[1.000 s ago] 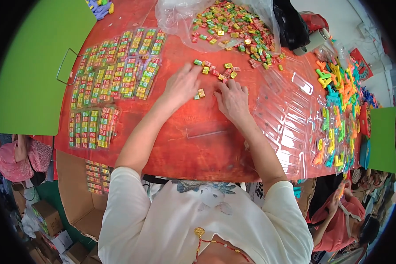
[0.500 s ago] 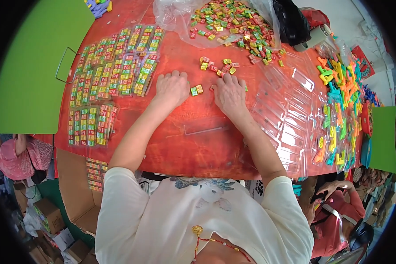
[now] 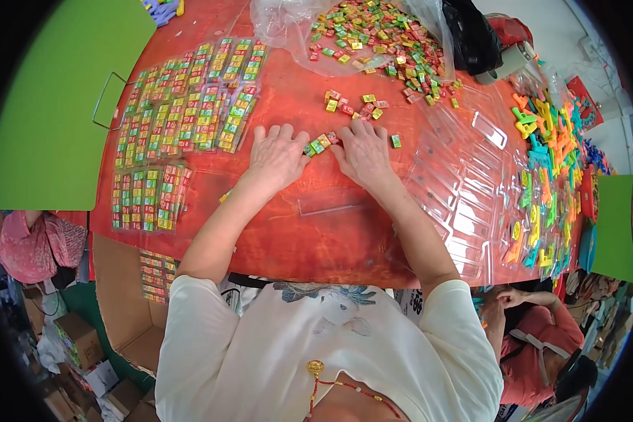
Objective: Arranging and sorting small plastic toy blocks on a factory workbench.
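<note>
We have two hands over the red table point(image 3: 316, 243), with a short row of small blocks point(image 3: 317, 146) lying between them. At the row's near left end, the left hand point(image 3: 278, 153) rests with its fingers bent downward, its thumb side next to a green block. At the other end, the right hand point(image 3: 362, 151) lies palm down, its thumb against a red block. We cannot tell whether either hand pinches a block, since the fingertips point away from us.

We count about four blocks in that row, green, yellow and red. One green block point(image 3: 396, 141) sits alone just right of the right hand, and one yellow block point(image 3: 224, 196) shows partly behind the left forearm. Beyond the right hand's fingers lies a loose cluster point(image 3: 331, 105) of roughly nine; some overlap, so we cannot be exact. Farther beyond, one clear bag point(image 3: 281, 28) spills a heap point(image 3: 373, 42) too many to count.

Left of the left hand, we see filled packs point(image 3: 207, 119) in three overlapping rows. Right of the right hand lie many stacked clear trays point(image 3: 464, 204), and past them a pile of toy pistols point(image 3: 554, 144), uncounted.
</note>
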Demonstrator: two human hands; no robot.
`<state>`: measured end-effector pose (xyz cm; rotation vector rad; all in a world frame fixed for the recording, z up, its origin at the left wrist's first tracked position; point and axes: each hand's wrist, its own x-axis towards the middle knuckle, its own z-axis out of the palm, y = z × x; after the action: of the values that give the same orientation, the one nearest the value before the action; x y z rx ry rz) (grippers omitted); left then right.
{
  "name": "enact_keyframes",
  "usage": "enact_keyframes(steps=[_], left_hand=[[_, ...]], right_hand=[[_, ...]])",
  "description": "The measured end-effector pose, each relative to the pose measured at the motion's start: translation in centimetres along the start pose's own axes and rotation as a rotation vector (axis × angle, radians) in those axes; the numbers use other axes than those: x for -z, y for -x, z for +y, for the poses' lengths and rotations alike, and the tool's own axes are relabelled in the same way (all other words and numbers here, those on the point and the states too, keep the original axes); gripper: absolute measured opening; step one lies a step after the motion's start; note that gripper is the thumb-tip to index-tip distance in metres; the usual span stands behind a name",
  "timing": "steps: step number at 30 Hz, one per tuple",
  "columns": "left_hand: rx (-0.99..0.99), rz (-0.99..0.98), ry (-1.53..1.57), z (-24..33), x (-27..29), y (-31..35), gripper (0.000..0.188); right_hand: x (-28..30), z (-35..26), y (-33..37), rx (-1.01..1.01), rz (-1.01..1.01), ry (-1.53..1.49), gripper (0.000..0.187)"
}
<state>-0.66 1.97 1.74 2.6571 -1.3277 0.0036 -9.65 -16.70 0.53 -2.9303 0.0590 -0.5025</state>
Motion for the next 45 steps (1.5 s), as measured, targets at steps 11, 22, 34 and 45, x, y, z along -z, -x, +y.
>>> enact_keyframes(steps=[11, 22, 34, 45], left_hand=[[-0.053, -0.162, -0.273, 1.6, 2.1, -0.4, 0.031], [-0.006, 0.250, 0.086, -1.6, -1.2, -9.1, 0.025], [0.107, -0.052, 0.131, -2.0, 1.9, -4.9, 0.029], [0.002, -0.012, -0.048, 0.3, 0.1, 0.1, 0.022]], right_hand=[[0.1, 4.1, -2.2, -0.077, 0.081, 0.065, 0.024], [-0.2, 3.1, -2.2, 0.024, 0.099, 0.105, 0.022], [-0.5, 3.8, -3.2, 0.098, 0.138, 0.002, 0.026], [-1.7, 6.0, -4.7, 0.228, 0.048, 0.036, 0.023]])
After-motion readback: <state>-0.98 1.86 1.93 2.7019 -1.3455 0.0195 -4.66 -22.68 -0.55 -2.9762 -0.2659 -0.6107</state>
